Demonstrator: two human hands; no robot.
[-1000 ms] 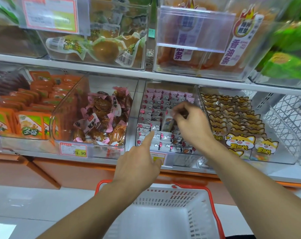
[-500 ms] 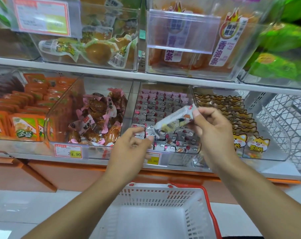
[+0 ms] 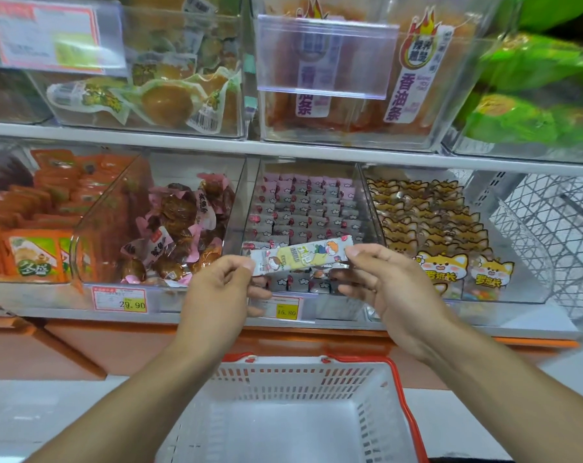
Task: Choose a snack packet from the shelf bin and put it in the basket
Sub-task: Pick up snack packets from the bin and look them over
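Note:
A long snack packet [image 3: 300, 257], silver with a yellow cartoon print, is stretched level between both hands in front of the clear shelf bin [image 3: 308, 172] of small pink and silver packets. My left hand [image 3: 216, 289] pinches its left end. My right hand [image 3: 390, 282] pinches its right end. Below the hands stands a white basket [image 3: 377, 429] with red handles, with nothing inside it.
Neighbouring clear bins hold brown snacks in pink wrappers [image 3: 180, 228], orange packets [image 3: 39, 228] and yellow fox-print packets [image 3: 434, 228]. An upper shelf [image 3: 283, 152] carries more bins. Price tags [image 3: 121, 299] hang on the shelf front. A wire rack [image 3: 551, 235] stands at the right.
My right hand drew one packet out of the bin and brought it toward me. My left hand stopped pointing and took the packet's left end. The packet now lies level between both hands.

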